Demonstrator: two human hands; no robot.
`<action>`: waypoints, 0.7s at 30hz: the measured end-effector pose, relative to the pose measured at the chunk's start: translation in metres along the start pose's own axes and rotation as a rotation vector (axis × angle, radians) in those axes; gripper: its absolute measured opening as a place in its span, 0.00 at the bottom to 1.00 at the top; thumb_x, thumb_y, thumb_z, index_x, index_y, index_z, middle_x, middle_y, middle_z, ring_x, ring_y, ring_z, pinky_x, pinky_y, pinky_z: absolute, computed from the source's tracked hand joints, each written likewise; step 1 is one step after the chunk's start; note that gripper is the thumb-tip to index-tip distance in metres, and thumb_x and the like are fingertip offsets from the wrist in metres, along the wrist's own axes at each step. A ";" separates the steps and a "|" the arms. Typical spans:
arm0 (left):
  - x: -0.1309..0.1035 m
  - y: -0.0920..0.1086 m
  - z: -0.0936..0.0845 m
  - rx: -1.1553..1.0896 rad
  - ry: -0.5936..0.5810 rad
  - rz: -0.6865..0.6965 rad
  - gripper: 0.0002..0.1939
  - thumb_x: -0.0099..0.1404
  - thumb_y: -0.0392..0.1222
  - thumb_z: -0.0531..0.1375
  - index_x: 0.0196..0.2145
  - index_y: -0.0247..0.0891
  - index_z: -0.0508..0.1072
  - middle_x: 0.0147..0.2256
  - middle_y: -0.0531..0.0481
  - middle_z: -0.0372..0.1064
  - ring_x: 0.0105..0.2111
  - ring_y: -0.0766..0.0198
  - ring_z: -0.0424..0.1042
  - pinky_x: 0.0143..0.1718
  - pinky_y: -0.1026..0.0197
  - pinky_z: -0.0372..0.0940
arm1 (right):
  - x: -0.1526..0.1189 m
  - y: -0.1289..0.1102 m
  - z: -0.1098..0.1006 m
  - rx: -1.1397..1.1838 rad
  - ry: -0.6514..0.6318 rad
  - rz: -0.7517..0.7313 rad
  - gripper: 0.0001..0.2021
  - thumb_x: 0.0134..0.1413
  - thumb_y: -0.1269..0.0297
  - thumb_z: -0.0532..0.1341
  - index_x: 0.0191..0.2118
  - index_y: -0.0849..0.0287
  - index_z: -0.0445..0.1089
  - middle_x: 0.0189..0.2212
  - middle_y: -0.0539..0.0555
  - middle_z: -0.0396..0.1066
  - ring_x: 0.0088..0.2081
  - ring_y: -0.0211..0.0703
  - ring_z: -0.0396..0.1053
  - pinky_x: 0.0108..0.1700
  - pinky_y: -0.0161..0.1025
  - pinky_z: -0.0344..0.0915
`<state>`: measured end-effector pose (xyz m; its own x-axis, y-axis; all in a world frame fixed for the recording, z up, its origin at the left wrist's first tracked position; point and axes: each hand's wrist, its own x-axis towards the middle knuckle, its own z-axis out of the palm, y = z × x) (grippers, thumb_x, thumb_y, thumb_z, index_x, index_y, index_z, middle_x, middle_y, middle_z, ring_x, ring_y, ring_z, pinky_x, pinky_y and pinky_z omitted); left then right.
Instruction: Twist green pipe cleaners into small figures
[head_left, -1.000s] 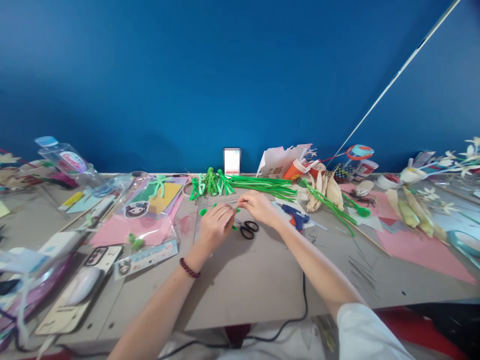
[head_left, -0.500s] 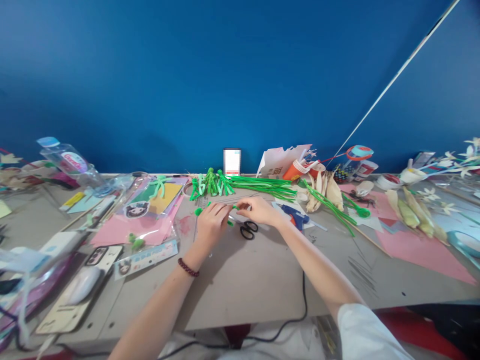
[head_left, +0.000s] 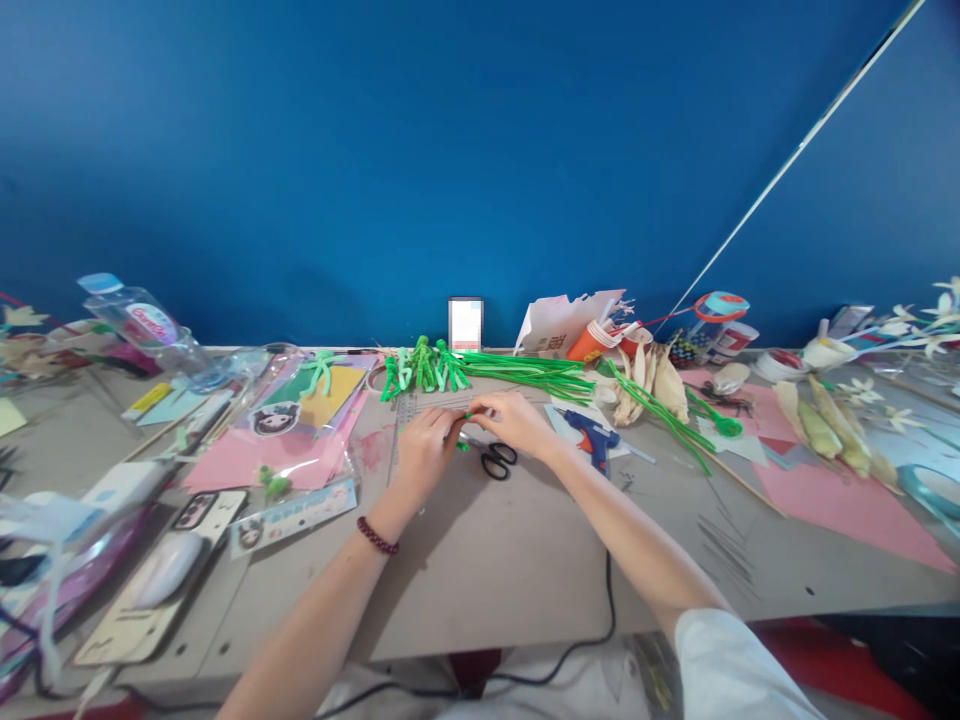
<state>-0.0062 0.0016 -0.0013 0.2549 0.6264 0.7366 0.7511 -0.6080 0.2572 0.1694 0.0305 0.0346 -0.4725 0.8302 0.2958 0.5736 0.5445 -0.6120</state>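
Note:
My left hand (head_left: 427, 440) and my right hand (head_left: 510, 418) meet above the middle of the table, fingertips almost touching. Both are closed in a pinch on a short green pipe cleaner (head_left: 468, 416), mostly hidden by the fingers. Black-handled scissors (head_left: 498, 461) lie just below my right hand, their blades partly covered by the hands. Behind the hands sit several twisted green pipe-cleaner pieces (head_left: 426, 366) and a bundle of straight green pipe cleaners (head_left: 532, 374). A blue glue gun (head_left: 592, 436) rests right of my right wrist.
On the left are pink paper sheets (head_left: 247, 465) under plastic sleeves, a phone (head_left: 161, 585) with a white mouse (head_left: 166, 570) on it, and a bottle (head_left: 142, 318). Paper cups (head_left: 592, 342), dried husks (head_left: 664, 388) and pink paper (head_left: 847, 510) lie right. A black cable (head_left: 609, 590) crosses the front edge.
My hands have drawn slightly closer together. The green end that stuck out left of my left hand no longer shows. The things on the table stay where they were.

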 end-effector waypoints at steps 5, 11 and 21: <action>0.000 -0.003 0.001 0.033 -0.066 0.023 0.10 0.65 0.37 0.53 0.41 0.37 0.72 0.34 0.45 0.75 0.34 0.59 0.73 0.35 0.59 0.65 | 0.000 0.002 0.000 -0.053 0.041 -0.015 0.08 0.52 0.69 0.58 0.35 0.56 0.74 0.32 0.51 0.75 0.33 0.40 0.69 0.36 0.34 0.61; 0.003 -0.007 -0.002 0.006 -0.259 0.042 0.23 0.57 0.29 0.53 0.50 0.39 0.68 0.41 0.44 0.73 0.40 0.56 0.71 0.46 0.52 0.63 | -0.001 -0.001 -0.010 -0.080 0.128 0.004 0.07 0.52 0.68 0.57 0.34 0.57 0.74 0.31 0.52 0.75 0.32 0.40 0.69 0.35 0.34 0.60; 0.001 -0.029 0.008 -0.274 -0.269 -0.093 0.10 0.62 0.44 0.58 0.39 0.42 0.76 0.36 0.47 0.76 0.34 0.58 0.74 0.35 0.58 0.66 | 0.002 0.004 -0.019 0.059 0.072 0.019 0.07 0.52 0.67 0.57 0.32 0.58 0.73 0.30 0.51 0.74 0.29 0.38 0.67 0.33 0.33 0.60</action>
<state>-0.0226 0.0238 -0.0129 0.3715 0.7682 0.5215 0.5971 -0.6278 0.4994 0.1833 0.0363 0.0464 -0.4115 0.8478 0.3346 0.5401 0.5225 -0.6597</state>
